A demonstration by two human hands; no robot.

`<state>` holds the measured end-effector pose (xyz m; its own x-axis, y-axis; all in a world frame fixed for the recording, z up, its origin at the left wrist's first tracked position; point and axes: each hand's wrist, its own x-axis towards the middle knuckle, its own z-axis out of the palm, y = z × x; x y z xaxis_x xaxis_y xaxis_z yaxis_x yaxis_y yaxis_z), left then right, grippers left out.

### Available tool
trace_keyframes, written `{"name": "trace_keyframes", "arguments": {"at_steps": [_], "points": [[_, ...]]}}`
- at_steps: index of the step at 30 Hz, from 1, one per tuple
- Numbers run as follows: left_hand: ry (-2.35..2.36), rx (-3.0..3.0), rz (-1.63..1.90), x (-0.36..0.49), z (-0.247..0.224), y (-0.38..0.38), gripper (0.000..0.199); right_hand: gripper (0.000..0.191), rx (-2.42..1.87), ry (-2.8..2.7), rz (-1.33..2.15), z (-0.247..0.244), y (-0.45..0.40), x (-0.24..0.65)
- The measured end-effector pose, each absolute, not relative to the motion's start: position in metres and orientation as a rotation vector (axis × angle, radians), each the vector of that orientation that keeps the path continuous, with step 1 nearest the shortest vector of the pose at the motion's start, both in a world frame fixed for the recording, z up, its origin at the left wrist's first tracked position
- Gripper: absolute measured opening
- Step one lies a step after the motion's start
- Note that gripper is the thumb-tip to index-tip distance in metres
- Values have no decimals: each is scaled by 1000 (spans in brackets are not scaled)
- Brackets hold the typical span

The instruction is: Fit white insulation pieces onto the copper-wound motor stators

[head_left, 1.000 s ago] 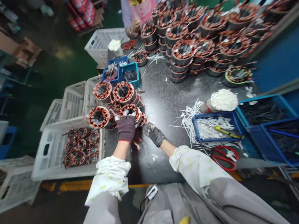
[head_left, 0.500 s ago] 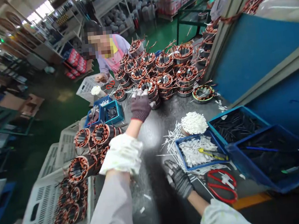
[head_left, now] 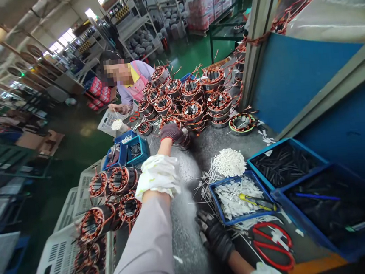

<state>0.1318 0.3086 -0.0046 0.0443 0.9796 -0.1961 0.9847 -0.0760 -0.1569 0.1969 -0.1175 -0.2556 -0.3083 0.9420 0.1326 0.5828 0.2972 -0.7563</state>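
My left hand (head_left: 172, 134), in a dark knitted glove, is at the near stator (head_left: 180, 143) of the stacked copper-wound group. Its fingers are wrapped over that stator's edge, partly hidden behind the hand. Close to the table's front, my right hand (head_left: 215, 235) wears a grey-black glove and rests by the blue tray of white pieces (head_left: 239, 196). Its fingers are apart and nothing shows in them. Red-handled scissors (head_left: 273, 246) lie to its right. Beyond the tray stands a round bundle of white sticks (head_left: 229, 162).
Across the table a person (head_left: 133, 83) works beside the stators. Bins of dark strips (head_left: 283, 162) stand at right against a blue panel (head_left: 308, 79). At left, more stators (head_left: 92, 223) sit above a white crate (head_left: 53, 267).
My left hand has closed over the near stator, its fingers now bent down. The view has tilted up slightly. My right hand remains beside the tray.
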Motion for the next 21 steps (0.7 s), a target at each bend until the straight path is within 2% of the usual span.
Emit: {"name": "trace_keyframes", "arguments": {"at_steps": [4, 9, 14, 18, 20, 21], "points": [[2186, 2144, -466, 123, -3, 244, 59, 57, -1363, -1997, 825, -243, -110, 198], [2256, 2033, -558, 115, 2, 139, 57, 53, -1338, -2083, 1002, -214, -92, 207], [2293, 1952, -788, 109, 28, 44, 70, 54, -1295, -2130, 1085, -193, -92, 213], [1975, 2371, -820, 79, 62, -15, 64, 43, -1211, -2223, 1076, -146, -96, 246], [1772, 2549, -683, 59, 68, -34, 61, 40, -1396, -2399, 875, -116, -83, 279], [1672, 2595, -620, 50, 66, -41, 59, 40, -1619, -2449, 772, -102, -73, 298]]}}
